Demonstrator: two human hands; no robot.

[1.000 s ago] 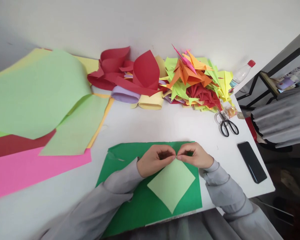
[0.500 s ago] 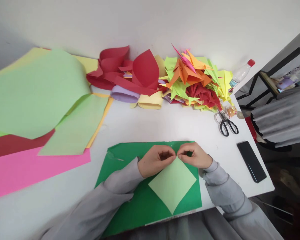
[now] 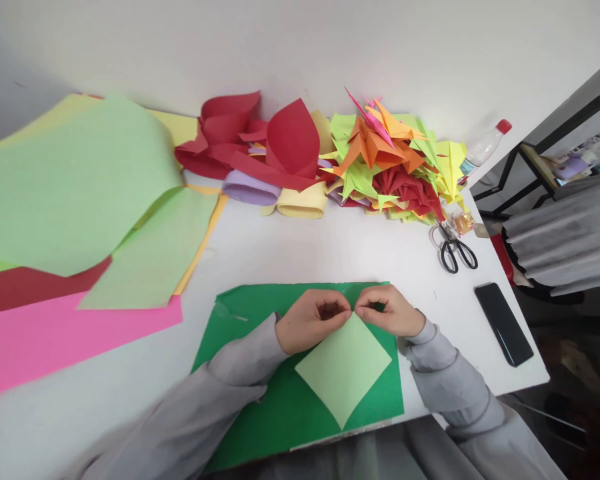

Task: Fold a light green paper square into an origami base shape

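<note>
A pale green square of paper (image 3: 345, 370) is turned like a diamond over a dark green sheet (image 3: 270, 420) at the table's front edge. Its far corner sits at the fingertips of both hands. My left hand (image 3: 314, 321) pinches there with thumb and forefinger, coming from the left. Close beside it, almost touching, my right hand (image 3: 390, 311) pinches at the same corner from the right. The exact contact of the fingertips with the paper is partly hidden. The near corner points toward me.
Large coloured sheets (image 3: 70, 193) cover the left side. Curled red paper (image 3: 293, 143) and a heap of folded paper shapes (image 3: 390, 160) lie along the wall. Black-handled scissors (image 3: 455, 250), a phone (image 3: 503, 325) and a bottle (image 3: 485, 147) are on the right.
The paper square has shifted very slightly to the left at its side and near corners. Both hands keep practically the same place and pinch.
</note>
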